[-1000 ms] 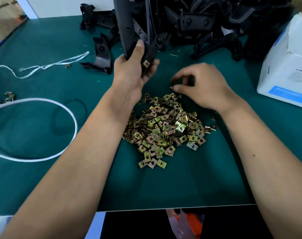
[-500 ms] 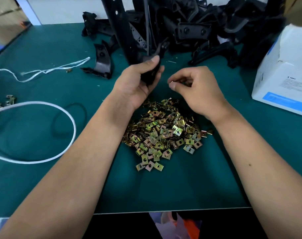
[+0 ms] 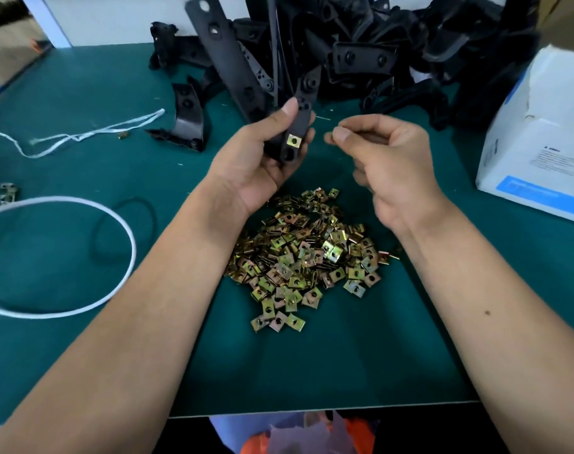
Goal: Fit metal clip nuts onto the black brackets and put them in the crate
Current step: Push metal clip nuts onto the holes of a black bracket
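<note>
1. Black bracket (image 3: 243, 83) in left hand (image 3: 256, 158) grip, lower end, one clip nut (image 3: 293, 140) fitted.
2. Right hand (image 3: 387, 165) pinched beside it; contents unclear.
3. Nut pile (image 3: 308, 257) on worktop (image 3: 82, 339): prob. light, springy; pinch by edges.

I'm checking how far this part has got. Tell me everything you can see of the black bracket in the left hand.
The bracket is a long, flat strip that looks like matt black plastic, with several holes along its length. It stands tilted, its top end leaning away to the left, blurred. A narrower black arm rises beside it. The left hand grips its lower end, thumb pressed on the front. One brass-coloured clip nut sits fitted near that end. The right hand is close by, not touching it.
</note>
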A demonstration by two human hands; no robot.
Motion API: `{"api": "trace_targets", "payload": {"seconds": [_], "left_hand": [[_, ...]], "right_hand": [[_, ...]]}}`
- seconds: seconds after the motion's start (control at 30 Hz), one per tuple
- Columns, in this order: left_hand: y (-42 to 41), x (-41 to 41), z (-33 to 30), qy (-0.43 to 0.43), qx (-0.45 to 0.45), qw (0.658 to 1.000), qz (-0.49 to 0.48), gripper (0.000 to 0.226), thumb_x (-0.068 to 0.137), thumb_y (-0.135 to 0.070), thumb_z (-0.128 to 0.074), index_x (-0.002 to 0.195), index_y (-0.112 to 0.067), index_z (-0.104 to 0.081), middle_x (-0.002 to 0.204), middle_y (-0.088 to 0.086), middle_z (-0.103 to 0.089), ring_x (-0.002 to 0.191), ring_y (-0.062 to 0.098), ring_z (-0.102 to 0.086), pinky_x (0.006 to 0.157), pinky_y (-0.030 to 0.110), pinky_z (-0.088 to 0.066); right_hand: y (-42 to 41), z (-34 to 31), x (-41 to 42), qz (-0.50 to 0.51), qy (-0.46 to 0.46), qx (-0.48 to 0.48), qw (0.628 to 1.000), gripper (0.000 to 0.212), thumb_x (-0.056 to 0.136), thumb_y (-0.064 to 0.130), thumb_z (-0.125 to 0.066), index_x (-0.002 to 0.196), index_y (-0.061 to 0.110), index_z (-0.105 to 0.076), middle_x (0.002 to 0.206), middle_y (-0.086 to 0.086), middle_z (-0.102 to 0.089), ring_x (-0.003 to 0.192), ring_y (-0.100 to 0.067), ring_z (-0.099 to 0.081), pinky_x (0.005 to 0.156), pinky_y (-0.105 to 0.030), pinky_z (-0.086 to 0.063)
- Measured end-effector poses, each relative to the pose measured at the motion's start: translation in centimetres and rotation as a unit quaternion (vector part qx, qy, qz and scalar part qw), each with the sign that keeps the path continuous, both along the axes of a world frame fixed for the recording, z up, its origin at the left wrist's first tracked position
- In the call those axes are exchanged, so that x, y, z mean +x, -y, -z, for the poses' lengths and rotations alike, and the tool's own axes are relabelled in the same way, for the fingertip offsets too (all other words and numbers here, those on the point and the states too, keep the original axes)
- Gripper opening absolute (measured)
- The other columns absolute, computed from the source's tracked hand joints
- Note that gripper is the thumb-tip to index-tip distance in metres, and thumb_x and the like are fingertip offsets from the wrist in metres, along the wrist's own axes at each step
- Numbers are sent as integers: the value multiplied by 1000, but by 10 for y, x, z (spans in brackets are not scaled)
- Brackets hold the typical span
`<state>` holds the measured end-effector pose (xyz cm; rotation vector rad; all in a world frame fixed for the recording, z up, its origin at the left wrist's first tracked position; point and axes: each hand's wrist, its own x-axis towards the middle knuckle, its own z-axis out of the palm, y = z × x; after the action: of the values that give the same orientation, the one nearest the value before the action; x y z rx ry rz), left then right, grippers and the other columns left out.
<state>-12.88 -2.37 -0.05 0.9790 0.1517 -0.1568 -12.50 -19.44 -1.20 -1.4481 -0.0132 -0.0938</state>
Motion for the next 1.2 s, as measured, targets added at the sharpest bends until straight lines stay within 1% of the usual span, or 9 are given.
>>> {"api": "trace_targets", "payload": {"seconds": [0.1,0.2,0.33,0.43,0.57,0.7,0.9,1.07,1.2], "left_hand": [[2,0,2,-15,-11,1000,-10,14,94,-17,-71,83,-9,-76,88,5,-76,73,14,-72,65,22,-58],[3,1,4,-11,-4,1000,-11,6,92,-14,-72,91,-8,-71,83,4,-75,72,15,-72,66,24,-58],[5,1,6,-2,-16,1000,9,5,91,-10,-71,92,-7,-74,94,7,-77,79,17,-73,73,27,-60],[6,1,7,3,-13,1000,21,9,91,-11,-69,99,-6,-71,94,7,-77,80,17,-73,73,26,-60],[8,1,7,6,-3,999,35,12,94,-12,-67,103,-5,-71,95,6,-77,79,14,-72,73,25,-60],[9,0,7,-2,-8,999,45,15,95,-13,-66,107,-5,-70,97,6,-76,81,14,-72,71,25,-59],[12,-1,7,-5,-24,999,43,15,93,-13,-67,105,-4,-70,96,6,-76,80,14,-72,71,26,-59],[14,-2,7,-16,-58,997,38,13,96,-12,-65,104,-3,-69,99,9,-76,81,16,-73,74,25,-59],[16,-2,7,-10,-16,999,37,10,97,-12,-65,100,-4,-71,93,8,-75,79,14,-72,72,27,-59]], "right_hand": [[2,-1,0,-25,-42,50,998,8,91,8,-76,98,10,-72,92,-7,-75,45,-2,-36,44,-20,-26],[-1,-1,-1,-27,-52,87,995,10,90,7,-77,98,11,-75,87,-10,-58,49,-6,-30,46,-22,-25],[-7,1,-3,-8,-42,98,994,13,91,7,-76,101,13,-79,75,1,-66,47,-3,-35,44,-20,-26],[-6,2,-2,2,-53,109,993,9,90,7,-76,98,11,-79,64,5,-60,45,-4,-33,44,-21,-25],[-5,3,-1,-10,-67,118,991,7,90,7,-77,95,12,-78,84,-10,-63,47,-6,-30,44,-21,-23],[-4,3,-1,-31,-77,139,987,7,89,5,-76,91,12,-77,79,-3,-69,46,-5,-30,43,-20,-22],[-6,2,0,-61,-98,197,973,10,92,4,-72,88,13,-74,74,-4,-47,44,-5,-27,41,-19,-26],[-6,3,1,-76,-113,228,964,12,97,2,-65,90,11,-70,68,0,-56,42,-4,-29,39,-18,-26],[-6,3,1,-65,-105,196,973,9,97,2,-65,93,9,-70,88,-15,-50,45,-5,-29,40,-18,-25]]}}
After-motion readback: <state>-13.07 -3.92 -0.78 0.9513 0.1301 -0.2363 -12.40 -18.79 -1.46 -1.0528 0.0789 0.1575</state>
